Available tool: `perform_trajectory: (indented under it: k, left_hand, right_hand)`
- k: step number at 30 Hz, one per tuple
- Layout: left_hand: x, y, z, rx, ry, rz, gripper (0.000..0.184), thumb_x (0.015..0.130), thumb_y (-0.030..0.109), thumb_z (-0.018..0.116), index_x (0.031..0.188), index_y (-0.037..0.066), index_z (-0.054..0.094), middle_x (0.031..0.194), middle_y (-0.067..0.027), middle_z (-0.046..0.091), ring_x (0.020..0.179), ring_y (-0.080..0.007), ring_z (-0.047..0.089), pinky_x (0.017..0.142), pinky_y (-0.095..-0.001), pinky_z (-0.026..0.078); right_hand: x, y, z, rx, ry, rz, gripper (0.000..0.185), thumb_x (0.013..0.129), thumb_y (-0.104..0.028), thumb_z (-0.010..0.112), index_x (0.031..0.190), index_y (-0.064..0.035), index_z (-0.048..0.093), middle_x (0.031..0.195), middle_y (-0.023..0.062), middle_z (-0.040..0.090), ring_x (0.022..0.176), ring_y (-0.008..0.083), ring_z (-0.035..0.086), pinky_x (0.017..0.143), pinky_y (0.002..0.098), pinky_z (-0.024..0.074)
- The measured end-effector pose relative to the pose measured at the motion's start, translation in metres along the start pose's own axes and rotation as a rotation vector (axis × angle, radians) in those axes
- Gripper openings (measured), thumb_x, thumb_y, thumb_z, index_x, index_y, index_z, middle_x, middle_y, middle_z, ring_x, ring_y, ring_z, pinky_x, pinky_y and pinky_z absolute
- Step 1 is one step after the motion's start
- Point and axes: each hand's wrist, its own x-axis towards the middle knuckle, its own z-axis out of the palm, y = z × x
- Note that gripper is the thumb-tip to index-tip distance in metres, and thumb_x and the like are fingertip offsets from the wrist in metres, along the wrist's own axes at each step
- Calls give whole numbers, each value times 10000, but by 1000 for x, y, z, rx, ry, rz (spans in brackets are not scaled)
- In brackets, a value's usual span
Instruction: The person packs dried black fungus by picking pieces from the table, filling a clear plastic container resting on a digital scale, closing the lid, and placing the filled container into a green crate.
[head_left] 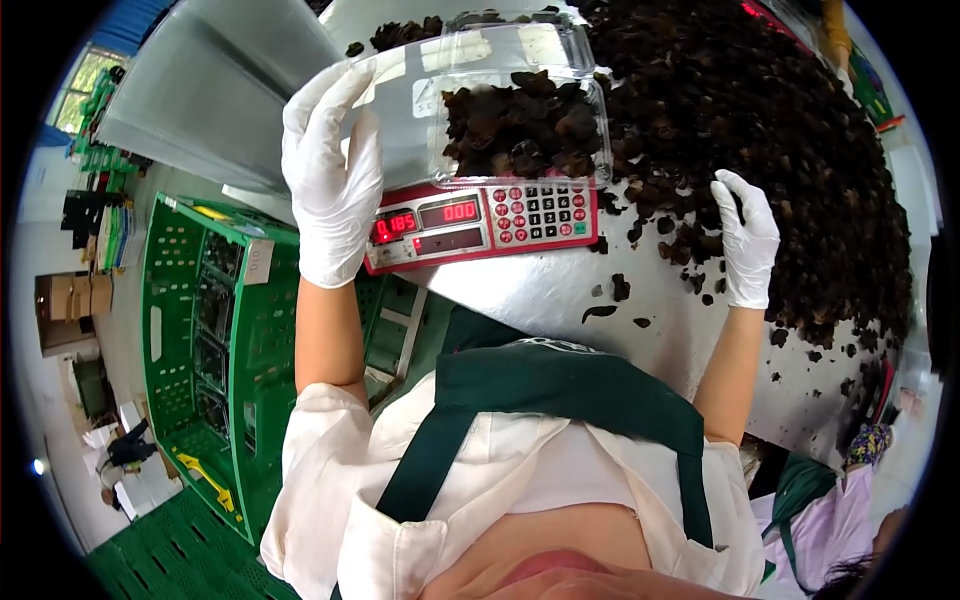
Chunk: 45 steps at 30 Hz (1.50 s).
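Scanning from the left, we see a green crate (265, 370) holding clear boxes (215, 262), perhaps portions already finished; its pale tag (258, 262) bears marks too small for us to read surely. Our left hand (335, 180) is beside the red scale (482, 228), fingers apart, and we cannot tell whether it touches anything. On the scale sits a clear tray (515, 181) loaded with dark pieces (520, 125), apparently unlidded, so filling looks well along but closing is not yet done. The displays read 0.185 and 0.00; the lower one we cannot make out. Digits mark the keypad (545, 212). Our right hand (748, 235) hovers over the metal table (500, 285), thumb and fingers parted, nothing visible between them, beside a large loose heap (790, 150), so plenty seems left.
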Motion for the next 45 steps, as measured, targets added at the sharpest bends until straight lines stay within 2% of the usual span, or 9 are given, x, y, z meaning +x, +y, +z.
perform_trajectory:
  k: [6, 10, 12, 20, 27, 28, 33, 36, 45]
  left_hand:
    - [-17, -11, -1, 45, -28, -34, 483, 864, -172, 624, 1279, 63, 698, 1299, -137, 644, 1190, -257, 633, 1000, -345, 522]
    - [-32, -19, -4, -3, -43, -119, 496, 879, -180, 601, 1297, 70, 691, 1328, -133, 617, 1192, -246, 626, 1004, -338, 517]
    - [-37, -20, -4, -7, -39, -151, 497, 886, -181, 593, 1303, 73, 690, 1339, -130, 607, 1192, -239, 622, 1004, -333, 514]
    - [-37, -1, 1, -64, -63, -142, 463, 845, -145, 689, 1254, 70, 711, 1259, -149, 654, 1131, -277, 658, 967, -359, 539]
    - [28, 63, 54, 160, -625, 483, 314, 817, 127, 695, 1125, 160, 751, 935, -19, 586, 878, -209, 608, 814, -338, 465]
    - [32, 63, 65, 182, -684, 511, 347, 791, 120, 704, 1132, 162, 750, 942, -26, 581, 898, -214, 617, 804, -357, 486]
    - [33, 56, 97, 239, -833, 424, 210, 811, 143, 720, 1019, 163, 739, 918, -47, 577, 906, -243, 633, 771, -402, 526]
    - [39, 53, 93, 197, -774, 569, 153, 810, 147, 743, 962, 159, 725, 915, -46, 577, 884, -251, 640, 755, -402, 530]
    - [41, 44, 75, -130, -602, 285, 212, 705, 70, 834, 877, 133, 726, 834, -44, 612, 821, -260, 652, 701, -400, 508]
  right_hand:
    - [6, 3, 2, -165, -140, 347, 358, 919, -390, 791, 928, -40, 717, 889, 104, 698, 819, 259, 662, 780, 349, 510]
    - [25, -12, 9, -27, -130, 333, 305, 930, -332, 788, 952, -31, 741, 911, 95, 734, 804, 202, 663, 774, 314, 508]
    - [39, -48, 13, 266, -138, 390, 231, 924, -209, 803, 1026, -5, 769, 957, 32, 757, 865, 88, 649, 825, 256, 512]
    - [90, -159, 65, 531, -280, -228, 179, 937, -206, 768, 955, -31, 739, 881, 80, 710, 806, 183, 668, 762, 309, 521]
    - [93, -152, 71, 484, -264, -193, 201, 942, -171, 782, 1039, 2, 748, 926, 58, 741, 847, 118, 671, 805, 268, 537]
    - [90, -148, 67, 524, -247, -160, 180, 933, -195, 769, 990, -26, 749, 896, 81, 728, 803, 173, 666, 764, 315, 535]
    - [83, -120, 43, 488, -173, -33, 183, 932, -174, 787, 991, -5, 749, 861, 50, 720, 778, 118, 635, 727, 281, 517]
    - [76, -110, 37, 526, -161, 62, 179, 938, -176, 789, 989, -8, 753, 863, 28, 721, 780, 93, 626, 718, 263, 510]
    - [52, -87, 32, 646, -131, 236, 182, 940, -180, 796, 1004, -12, 765, 885, -2, 728, 803, 54, 618, 741, 225, 502]
